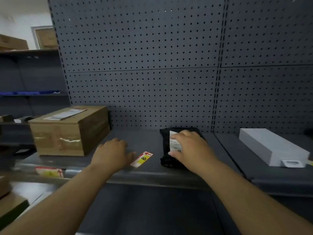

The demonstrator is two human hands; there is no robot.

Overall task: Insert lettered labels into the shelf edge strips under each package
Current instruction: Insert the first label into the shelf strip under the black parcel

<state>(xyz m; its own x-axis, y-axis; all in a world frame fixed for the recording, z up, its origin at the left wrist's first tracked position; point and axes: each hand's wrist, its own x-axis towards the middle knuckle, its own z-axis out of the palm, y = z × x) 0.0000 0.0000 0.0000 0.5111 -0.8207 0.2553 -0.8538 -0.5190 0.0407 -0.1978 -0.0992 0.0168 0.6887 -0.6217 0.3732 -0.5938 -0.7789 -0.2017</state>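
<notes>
A label marked "B" (142,159), white with yellow and a red arrow, lies loose on the dark shelf (145,139). My left hand (111,153) rests flat on the shelf just left of it, fingers spread, thumb almost touching the label. My right hand (189,148) lies on a black soft package (165,146) with a white shipping sticker, fingers curled around its top. A cardboard box (69,131) stands at the left. Below it, another red and yellow label (50,172) sits in the shelf edge strip (152,177), blurred.
A flat white box (271,146) lies on the neighbouring shelf at the right. A grey pegboard wall (144,65) closes off the back. More shelves and cardboard boxes stand at the far left.
</notes>
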